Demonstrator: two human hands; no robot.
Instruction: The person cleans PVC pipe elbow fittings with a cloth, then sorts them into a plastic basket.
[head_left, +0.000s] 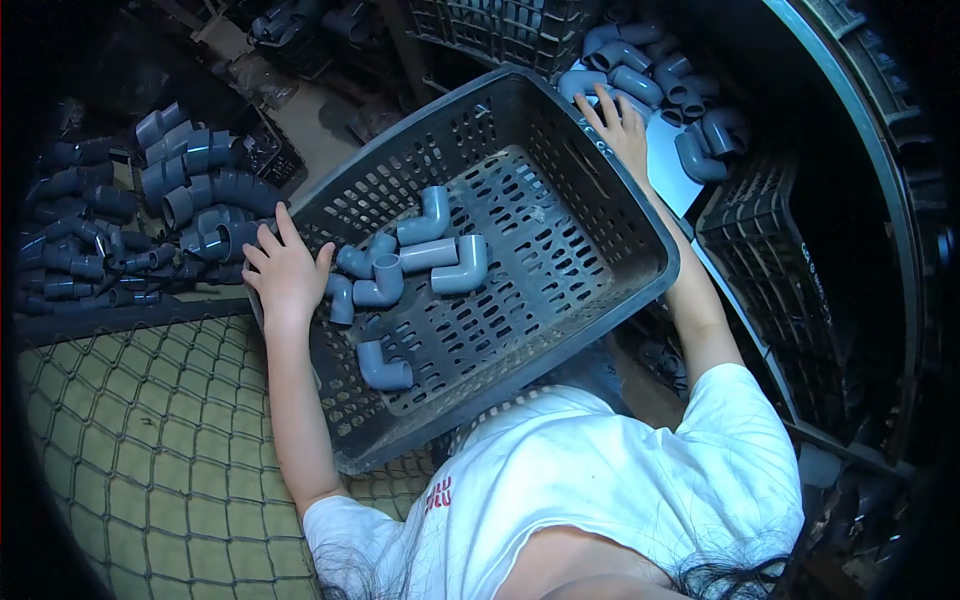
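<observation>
A black perforated plastic crate point(540, 350) sits tilted in front of my body, with several grey pipe elbows point(462, 268) lying loose on its floor, mostly toward the left side. My left hand point(288, 270) is at the crate's left rim, fingers spread and thumb pointing inward, right beside a heap of grey pipe fittings point(215, 190). Past the far right rim reaches my right hand point(618, 125), its fingers stretched out near a pile of grey elbows point(640, 85) on a white surface point(668, 165).
More black crates stand at the back point(490, 30) and at the right point(775, 270). A curved metal rim point(870, 130) arches along the right side. Netting over a greenish surface point(150, 440) fills the lower left.
</observation>
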